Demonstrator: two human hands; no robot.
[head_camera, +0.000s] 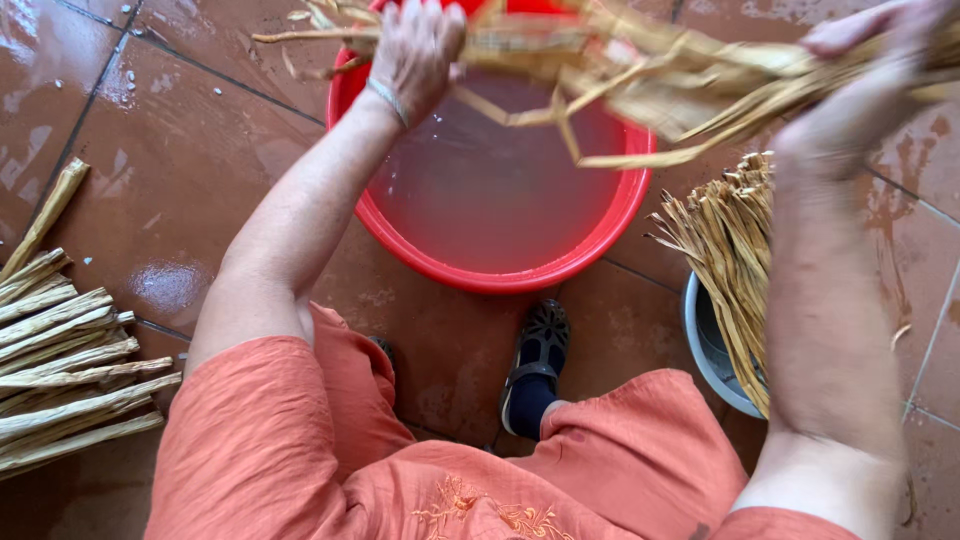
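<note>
left hand: fingers curled down over one end of a bundle of dried leaf strips, gripping it from above, at 12 o'clock in view; thin bangle on the wrist.
right hand: at 1–2 o'clock, partly cut by the frame edge; looks wrapped round the other end of the same bundle, fingers blurred, exact grip hard to tell.
bundle position: stretched between both hands, held in the air above the far rim of the red basin, not in the water; loose strips dangle down toward 6 o'clock.
basin: round, filled with cloudy water, centre of view, on wet brown floor tiles.
step in hand (judged): strips being handled over the water, dipping or shaking off; cannot tell which.
next move calls for (judged): both hands keeping hold together so trailing strips don't slip out or splash; a straight lowering toward 6 o'clock would reach the water.
other strips: pile of similar dry strips in a grey bowl at 4 o'clock, just beside the basin.
tied sticks: pale folded bundles on the floor at 8–9 o'clock, well apart from both hands.
foot: dark sandal at 6 o'clock, near the basin rim.
</note>
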